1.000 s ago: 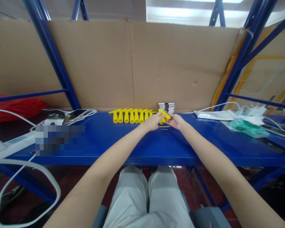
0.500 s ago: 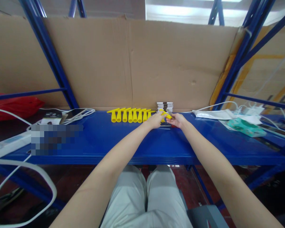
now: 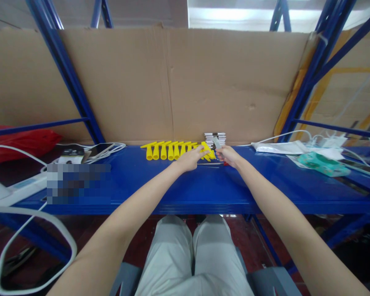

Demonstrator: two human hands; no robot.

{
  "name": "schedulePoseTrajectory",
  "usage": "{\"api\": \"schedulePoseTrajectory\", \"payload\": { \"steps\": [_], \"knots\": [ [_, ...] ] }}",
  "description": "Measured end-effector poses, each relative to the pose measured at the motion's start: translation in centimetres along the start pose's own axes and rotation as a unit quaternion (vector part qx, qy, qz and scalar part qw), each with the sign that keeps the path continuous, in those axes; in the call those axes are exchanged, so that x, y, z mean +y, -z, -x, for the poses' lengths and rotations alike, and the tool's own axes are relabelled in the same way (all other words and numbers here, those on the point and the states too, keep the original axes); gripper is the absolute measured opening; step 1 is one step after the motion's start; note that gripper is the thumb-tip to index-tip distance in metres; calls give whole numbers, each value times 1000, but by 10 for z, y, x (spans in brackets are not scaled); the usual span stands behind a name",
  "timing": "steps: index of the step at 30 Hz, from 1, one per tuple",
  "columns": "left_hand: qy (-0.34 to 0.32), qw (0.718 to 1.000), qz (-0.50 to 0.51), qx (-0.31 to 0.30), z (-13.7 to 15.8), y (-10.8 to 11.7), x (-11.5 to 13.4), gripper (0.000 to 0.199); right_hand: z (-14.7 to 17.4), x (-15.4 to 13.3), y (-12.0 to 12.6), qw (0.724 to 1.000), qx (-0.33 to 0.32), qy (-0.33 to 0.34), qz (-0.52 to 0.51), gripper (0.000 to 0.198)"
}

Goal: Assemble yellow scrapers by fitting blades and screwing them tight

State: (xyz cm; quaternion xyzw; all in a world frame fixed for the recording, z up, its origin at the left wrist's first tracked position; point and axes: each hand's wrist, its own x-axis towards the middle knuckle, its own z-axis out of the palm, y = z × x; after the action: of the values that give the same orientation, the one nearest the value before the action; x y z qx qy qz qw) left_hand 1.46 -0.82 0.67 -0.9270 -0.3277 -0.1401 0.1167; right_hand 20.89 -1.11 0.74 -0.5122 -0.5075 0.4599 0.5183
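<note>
You sit at a blue desk [image 3: 135,181] framed by blue posts [image 3: 80,98], with a tall sheet of cardboard [image 3: 117,82] standing along its back edge and a dark reddish floor [image 3: 242,236] below. On your left lie a red bag [image 3: 24,139] and coiled white cables [image 3: 115,147]; on your right, a white packet [image 3: 279,148] and a green packet [image 3: 322,163]. A row of yellow tubes [image 3: 163,152] runs near the cardboard, and a white stack [image 3: 223,138] stands to the right of it. Your right hand [image 3: 230,155] has its grip closed on a grey strip [image 3: 216,142], which points up and slightly left in front of the stack. Your left hand [image 3: 188,160] reaches over the row's right end, fingers stretched towards a yellow piece [image 3: 212,155] lying between your hands; whether that grip is closed on it, you cannot tell. Something small and red shows just beneath your right hand, too hidden to make out.
</note>
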Motion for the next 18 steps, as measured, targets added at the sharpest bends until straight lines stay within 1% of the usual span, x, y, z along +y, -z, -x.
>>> {"api": "schedulePoseTrajectory", "payload": {
  "steps": [3,5,7,9,11,15,18],
  "knots": [
    [-1,1000,-7,15,13,-1,-2,71,6,3,-8,996,-69,43,24,24],
    [0,1000,-6,30,20,-3,-2,71,8,6,-12,991,-96,69,62,28],
    [0,999,-3,41,25,-5,-1,68,8,9,-13,984,-110,99,101,32],
    [1,999,-3,44,28,-6,2,63,5,13,-13,974,-108,135,145,31],
    [8,999,-5,37,29,-4,4,59,1,17,-13,961,-91,164,202,27],
    [23,1000,-14,14,31,0,9,57,-2,19,-16,927,-42,184,323,18],
    [28,999,-26,10,32,1,9,60,1,18,-19,902,-24,194,384,15]
  ]
}}
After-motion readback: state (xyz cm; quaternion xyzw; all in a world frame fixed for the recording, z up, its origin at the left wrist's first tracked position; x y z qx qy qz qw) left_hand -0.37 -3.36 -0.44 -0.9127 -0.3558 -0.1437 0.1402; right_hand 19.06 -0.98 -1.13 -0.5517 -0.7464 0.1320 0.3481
